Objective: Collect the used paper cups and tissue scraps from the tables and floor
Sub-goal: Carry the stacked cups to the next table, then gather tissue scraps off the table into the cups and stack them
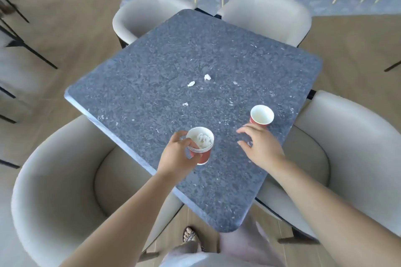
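a square desk (152, 67) with rounded corners and a speckled dark grey stone-like top is seen from above, one corner pointing toward the viewer. the left hand (176, 155) is wrapped around a stack of red paper cups with white insides (200, 145), held upright near the desk's near-left edge; thin white rims show nested at its top, and crumpled white tissue (202, 138) lies inside the top cup. the right hand (261, 146) hovers open over the desk, fingers spread and loosely curled, holding nothing. just beyond its fingertips a single red paper cup with a white, empty-looking interior (262, 115) stands upright close to the near-right edge. three small crumpled white tissue scraps lie apart around the desk's middle: one (207, 76) farthest, one (191, 83) just left of it, one (185, 104) nearer. smooth cream curved-back upholstered armchairs (54, 180) surround the desk on a pale wood-look floor (65, 17).
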Tool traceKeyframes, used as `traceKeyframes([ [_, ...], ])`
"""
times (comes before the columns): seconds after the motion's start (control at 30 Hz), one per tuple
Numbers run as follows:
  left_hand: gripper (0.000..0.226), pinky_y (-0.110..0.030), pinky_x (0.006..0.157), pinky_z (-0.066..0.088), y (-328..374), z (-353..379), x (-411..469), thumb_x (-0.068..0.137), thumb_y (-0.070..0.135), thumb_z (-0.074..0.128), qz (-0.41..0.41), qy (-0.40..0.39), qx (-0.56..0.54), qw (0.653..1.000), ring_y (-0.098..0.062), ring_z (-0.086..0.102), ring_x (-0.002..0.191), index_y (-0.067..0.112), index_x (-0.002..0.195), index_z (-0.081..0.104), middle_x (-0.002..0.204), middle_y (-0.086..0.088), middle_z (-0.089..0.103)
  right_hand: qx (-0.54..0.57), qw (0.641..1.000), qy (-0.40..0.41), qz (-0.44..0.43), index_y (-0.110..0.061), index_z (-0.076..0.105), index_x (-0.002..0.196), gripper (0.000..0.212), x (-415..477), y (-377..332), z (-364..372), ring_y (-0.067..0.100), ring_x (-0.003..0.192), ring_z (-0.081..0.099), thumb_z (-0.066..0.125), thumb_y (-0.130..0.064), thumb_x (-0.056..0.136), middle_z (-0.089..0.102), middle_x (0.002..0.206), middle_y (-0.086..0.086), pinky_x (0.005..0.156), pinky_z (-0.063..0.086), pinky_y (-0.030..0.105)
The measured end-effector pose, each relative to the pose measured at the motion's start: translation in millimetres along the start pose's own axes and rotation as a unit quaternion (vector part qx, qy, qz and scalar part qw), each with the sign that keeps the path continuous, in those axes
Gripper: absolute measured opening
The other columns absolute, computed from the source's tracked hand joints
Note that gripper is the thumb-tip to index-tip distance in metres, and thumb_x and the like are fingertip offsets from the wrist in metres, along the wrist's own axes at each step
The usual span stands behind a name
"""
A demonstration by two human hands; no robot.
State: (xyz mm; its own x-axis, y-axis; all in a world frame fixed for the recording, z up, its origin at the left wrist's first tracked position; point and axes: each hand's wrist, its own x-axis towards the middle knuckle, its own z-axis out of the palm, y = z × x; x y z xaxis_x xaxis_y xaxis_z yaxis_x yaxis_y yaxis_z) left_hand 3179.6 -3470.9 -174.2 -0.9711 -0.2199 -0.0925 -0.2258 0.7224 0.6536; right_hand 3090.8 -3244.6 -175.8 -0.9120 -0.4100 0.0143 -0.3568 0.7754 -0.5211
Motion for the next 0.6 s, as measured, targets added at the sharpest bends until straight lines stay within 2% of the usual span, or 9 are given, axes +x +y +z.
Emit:
traceKeyframes([
  [0.1, 0.017, -0.022, 0.075, 0.045, 4.6, 11.6, 25.2, 0.072, 0.028, 0.070, 0.008, -0.033, 0.033, 0.999, -0.012, 0.057, 0.095, 0.020, 0.086, 0.065, 0.132, 0.008, 0.044, -0.080, 0.996, -0.013, 0.030, -0.024, 0.059, 0.109, 0.023, 23.4, 26.1, -9.4, 0.015, 0.111, 0.049, 0.059, -0.025, 0.086, 0.056, 0.118, -0.009, 0.070, 0.048, 0.031],
  [0.17, 0.020, -0.023, 0.072, 0.043, 9.6, 19.1, 38.4, 0.073, 0.032, 0.068, -0.004, -0.036, 0.054, 0.998, -0.013, 0.058, 0.094, 0.018, 0.088, 0.065, 0.133, 0.008, 0.043, -0.118, 0.992, -0.039, 0.036, -0.023, 0.058, 0.109, 0.022, 40.6, 39.8, -15.4, 0.017, 0.112, 0.047, 0.057, -0.025, 0.087, 0.057, 0.117, -0.008, 0.069, 0.047, 0.031],
  [0.3, 0.021, -0.030, 0.077, 0.049, 20.8, 33.1, 60.4, 0.076, 0.032, 0.067, -0.030, -0.026, 0.060, 0.997, -0.014, 0.059, 0.097, 0.016, 0.090, 0.064, 0.135, 0.008, 0.041, -0.169, 0.982, -0.079, 0.011, -0.025, 0.055, 0.115, 0.025, 70.8, 60.3, -19.3, 0.018, 0.116, 0.045, 0.051, -0.023, 0.090, 0.055, 0.122, -0.008, 0.074, 0.045, 0.032],
  [0.4, 0.024, -0.030, 0.077, 0.050, 24.2, 36.3, 73.5, 0.077, 0.035, 0.066, -0.049, -0.024, 0.074, 0.996, -0.016, 0.059, 0.099, 0.016, 0.092, 0.064, 0.137, 0.007, 0.040, -0.181, 0.980, -0.085, -0.003, -0.026, 0.055, 0.114, 0.028, 85.2, 68.8, -18.2, 0.019, 0.109, 0.053, 0.050, -0.016, 0.088, 0.058, 0.119, -0.007, 0.078, 0.043, 0.030],
  [0.5, 0.026, -0.029, 0.075, 0.049, 21.2, 37.2, 78.5, 0.077, 0.037, 0.065, -0.060, -0.022, 0.092, 0.994, -0.016, 0.058, 0.101, 0.017, 0.094, 0.063, 0.138, 0.008, 0.039, -0.174, 0.980, -0.094, 0.007, -0.030, 0.053, 0.115, 0.035, 93.7, 72.0, -12.2, 0.020, 0.096, 0.059, 0.050, -0.010, 0.086, 0.061, 0.114, -0.009, 0.067, 0.042, 0.027],
  [0.6, 0.026, -0.029, 0.076, 0.050, 13.4, 37.1, 79.4, 0.077, 0.037, 0.066, -0.077, -0.011, 0.094, 0.992, -0.015, 0.057, 0.101, 0.017, 0.094, 0.063, 0.137, 0.010, 0.039, -0.161, 0.981, -0.105, -0.023, -0.029, 0.053, 0.115, 0.037, 104.2, 67.2, -3.3, 0.020, 0.094, 0.058, 0.050, -0.008, 0.085, 0.060, 0.111, -0.009, 0.059, 0.039, 0.025],
])
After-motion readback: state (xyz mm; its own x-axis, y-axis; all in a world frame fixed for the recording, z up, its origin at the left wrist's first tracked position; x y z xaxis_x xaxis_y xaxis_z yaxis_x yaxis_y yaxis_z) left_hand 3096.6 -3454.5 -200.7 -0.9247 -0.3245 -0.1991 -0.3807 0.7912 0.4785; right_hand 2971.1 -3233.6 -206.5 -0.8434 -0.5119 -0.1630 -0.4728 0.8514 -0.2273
